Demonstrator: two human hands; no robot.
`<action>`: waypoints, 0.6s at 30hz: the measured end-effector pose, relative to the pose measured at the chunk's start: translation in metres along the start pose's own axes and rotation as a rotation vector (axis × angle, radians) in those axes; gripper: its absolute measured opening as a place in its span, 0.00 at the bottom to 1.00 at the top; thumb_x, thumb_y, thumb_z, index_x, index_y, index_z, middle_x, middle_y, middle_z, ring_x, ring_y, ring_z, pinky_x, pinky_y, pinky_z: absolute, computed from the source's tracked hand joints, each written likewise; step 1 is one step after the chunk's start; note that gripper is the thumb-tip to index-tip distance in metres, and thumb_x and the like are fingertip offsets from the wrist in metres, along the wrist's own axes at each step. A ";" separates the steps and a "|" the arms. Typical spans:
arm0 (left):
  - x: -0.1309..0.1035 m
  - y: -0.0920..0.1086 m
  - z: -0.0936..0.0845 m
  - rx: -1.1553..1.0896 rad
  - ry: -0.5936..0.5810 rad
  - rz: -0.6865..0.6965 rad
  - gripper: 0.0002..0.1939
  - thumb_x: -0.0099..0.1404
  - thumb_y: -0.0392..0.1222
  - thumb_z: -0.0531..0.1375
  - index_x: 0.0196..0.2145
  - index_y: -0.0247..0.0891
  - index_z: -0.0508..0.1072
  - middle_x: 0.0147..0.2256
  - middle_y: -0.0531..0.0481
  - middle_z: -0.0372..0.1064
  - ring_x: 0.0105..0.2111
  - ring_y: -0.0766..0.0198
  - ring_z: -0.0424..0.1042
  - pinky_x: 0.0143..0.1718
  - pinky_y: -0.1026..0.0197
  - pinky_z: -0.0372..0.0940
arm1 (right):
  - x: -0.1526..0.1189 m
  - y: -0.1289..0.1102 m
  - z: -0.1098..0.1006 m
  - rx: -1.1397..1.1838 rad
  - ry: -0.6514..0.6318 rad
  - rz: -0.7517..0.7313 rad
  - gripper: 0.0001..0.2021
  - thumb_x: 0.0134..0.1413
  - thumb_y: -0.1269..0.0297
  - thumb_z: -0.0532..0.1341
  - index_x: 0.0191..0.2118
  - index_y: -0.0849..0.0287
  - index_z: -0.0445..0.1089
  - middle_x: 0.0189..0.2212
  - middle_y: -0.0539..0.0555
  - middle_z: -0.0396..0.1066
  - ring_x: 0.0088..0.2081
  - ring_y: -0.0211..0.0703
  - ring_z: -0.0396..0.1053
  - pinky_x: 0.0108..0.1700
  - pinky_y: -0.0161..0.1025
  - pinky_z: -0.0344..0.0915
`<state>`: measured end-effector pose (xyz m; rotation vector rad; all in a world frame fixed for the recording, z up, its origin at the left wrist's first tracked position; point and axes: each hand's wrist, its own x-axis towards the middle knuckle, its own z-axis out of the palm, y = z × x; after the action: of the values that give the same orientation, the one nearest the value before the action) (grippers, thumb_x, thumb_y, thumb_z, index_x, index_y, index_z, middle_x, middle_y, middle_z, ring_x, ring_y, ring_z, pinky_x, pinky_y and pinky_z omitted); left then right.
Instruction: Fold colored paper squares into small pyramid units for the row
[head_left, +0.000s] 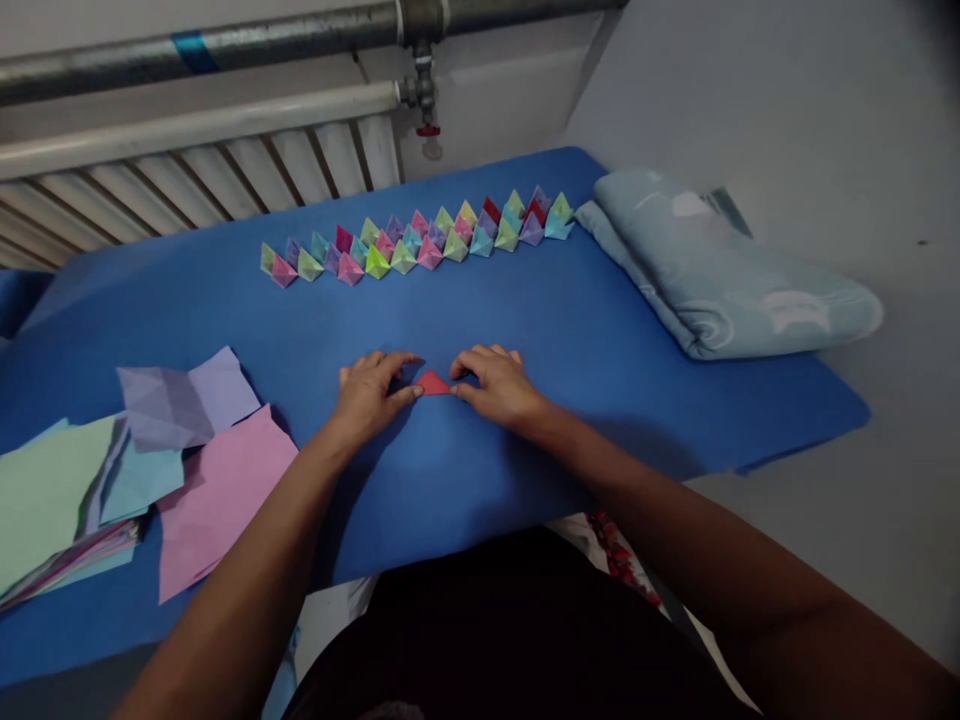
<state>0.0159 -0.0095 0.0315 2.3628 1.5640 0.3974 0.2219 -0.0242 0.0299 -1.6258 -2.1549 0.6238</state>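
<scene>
A small red piece of folded paper, triangular in outline, lies on the blue-covered surface in front of me. At its left corner is the thumb of my left hand, with the index finger arched above. My right hand has its thumb on the opposite corner, its fingers curled. Both hands hold the paper down between them; parts of its edges are hidden under the thumbs. Beyond it stand rows of small folded paper boats in green, pink, purple, blue, yellow and red.
To the left lie a stack of coloured paper sheets, a creased purple sheet and a pink sheet. A folded grey-blue blanket sits at the right by the wall. A radiator and a pipe run behind.
</scene>
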 end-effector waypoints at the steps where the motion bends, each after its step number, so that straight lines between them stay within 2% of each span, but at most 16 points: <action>1: 0.000 0.002 0.000 0.023 0.023 0.040 0.17 0.64 0.44 0.60 0.51 0.47 0.71 0.39 0.48 0.70 0.41 0.57 0.67 0.44 0.50 0.58 | 0.000 0.000 -0.001 -0.007 0.001 0.004 0.05 0.54 0.66 0.61 0.37 0.54 0.71 0.39 0.51 0.73 0.43 0.46 0.65 0.45 0.44 0.52; 4: -0.002 0.012 0.001 0.118 0.045 0.214 0.13 0.67 0.38 0.55 0.47 0.45 0.74 0.42 0.45 0.71 0.42 0.55 0.67 0.43 0.51 0.60 | 0.008 -0.003 -0.011 -0.005 -0.065 0.009 0.04 0.52 0.68 0.62 0.35 0.55 0.72 0.38 0.51 0.73 0.42 0.45 0.66 0.43 0.43 0.55; 7: -0.001 0.017 0.001 0.119 -0.029 0.349 0.12 0.67 0.36 0.53 0.43 0.40 0.75 0.41 0.44 0.73 0.40 0.57 0.69 0.43 0.52 0.62 | 0.026 -0.005 -0.021 0.140 -0.209 0.060 0.04 0.48 0.73 0.62 0.31 0.57 0.70 0.31 0.50 0.73 0.33 0.39 0.66 0.35 0.37 0.58; 8: 0.000 0.017 0.001 0.095 -0.051 0.365 0.11 0.67 0.37 0.54 0.42 0.39 0.75 0.40 0.44 0.72 0.40 0.57 0.70 0.43 0.52 0.63 | 0.034 -0.006 -0.023 0.210 -0.207 0.080 0.05 0.47 0.73 0.62 0.31 0.57 0.70 0.29 0.49 0.72 0.30 0.37 0.65 0.33 0.35 0.58; 10: 0.006 0.015 -0.001 0.026 -0.086 0.359 0.09 0.65 0.38 0.58 0.41 0.36 0.75 0.39 0.44 0.72 0.39 0.58 0.70 0.42 0.54 0.65 | 0.049 -0.004 -0.021 0.330 -0.108 0.083 0.04 0.48 0.72 0.61 0.32 0.58 0.70 0.28 0.48 0.71 0.29 0.35 0.64 0.32 0.34 0.59; 14: 0.019 0.005 -0.006 -0.102 -0.163 0.301 0.07 0.62 0.38 0.61 0.39 0.37 0.75 0.36 0.48 0.70 0.34 0.63 0.70 0.36 0.60 0.65 | 0.068 0.004 -0.005 0.521 0.093 0.099 0.02 0.49 0.71 0.60 0.31 0.58 0.68 0.26 0.47 0.68 0.28 0.35 0.63 0.32 0.34 0.59; 16: 0.023 0.002 -0.009 -0.149 -0.183 0.307 0.06 0.62 0.38 0.61 0.39 0.39 0.75 0.35 0.50 0.70 0.33 0.64 0.70 0.36 0.62 0.65 | 0.070 0.011 0.001 0.622 0.140 0.094 0.02 0.48 0.70 0.59 0.30 0.58 0.67 0.26 0.46 0.67 0.27 0.34 0.62 0.31 0.33 0.59; 18: 0.024 -0.001 -0.010 -0.205 -0.180 0.320 0.06 0.63 0.39 0.60 0.38 0.39 0.75 0.35 0.50 0.71 0.33 0.65 0.71 0.36 0.63 0.65 | 0.069 0.016 0.004 0.721 0.136 0.074 0.02 0.47 0.69 0.59 0.30 0.58 0.67 0.26 0.46 0.67 0.28 0.34 0.62 0.32 0.33 0.59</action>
<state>0.0207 0.0135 0.0421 2.4108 1.0176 0.3781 0.2141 0.0456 0.0198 -1.2928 -1.5096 1.1141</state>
